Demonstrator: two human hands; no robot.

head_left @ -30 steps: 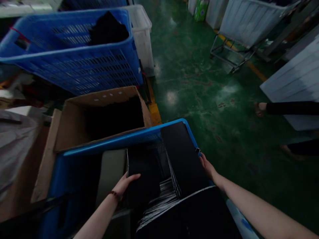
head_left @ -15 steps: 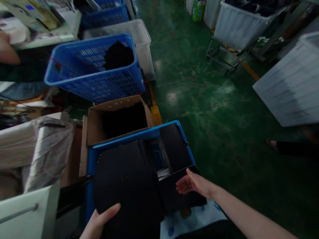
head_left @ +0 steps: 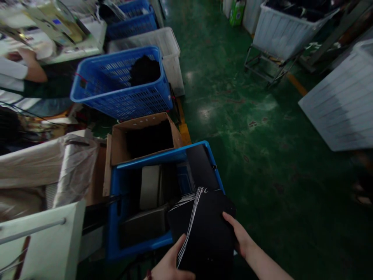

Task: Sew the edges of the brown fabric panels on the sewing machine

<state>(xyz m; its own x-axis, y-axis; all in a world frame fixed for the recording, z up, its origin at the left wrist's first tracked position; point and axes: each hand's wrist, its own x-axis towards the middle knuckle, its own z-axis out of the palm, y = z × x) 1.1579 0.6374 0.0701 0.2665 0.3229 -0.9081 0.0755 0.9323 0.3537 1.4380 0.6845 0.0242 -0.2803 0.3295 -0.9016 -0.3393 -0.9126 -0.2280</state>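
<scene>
A stack of black sheets with pale edges [head_left: 211, 233] is tilted over the near right part of a blue bin [head_left: 159, 154]. My left hand [head_left: 171, 258] grips the stack's left edge, its thumb up along the pale edges. At the right side, my right hand [head_left: 240, 237] holds the stack with the thumb on top and the other fingers hidden beneath. Another black panel [head_left: 202, 165] lies along the bin's right side. Inside the bin on the left stand greyish pieces [head_left: 150, 188].
Beyond the bin are a cardboard box [head_left: 119, 144] with dark material and a blue basket [head_left: 125, 103] with black cloth. A white-topped table [head_left: 52, 241] borders the left. Another person's arm [head_left: 36, 68] is at a sewing machine [head_left: 62, 23]. Pale tubs [head_left: 344, 101] stand right.
The large black piece has moved right off the bin's left part, uncovering the greyish pieces. My left hand has moved right with it, and my right hand has closed on the stack's right side.
</scene>
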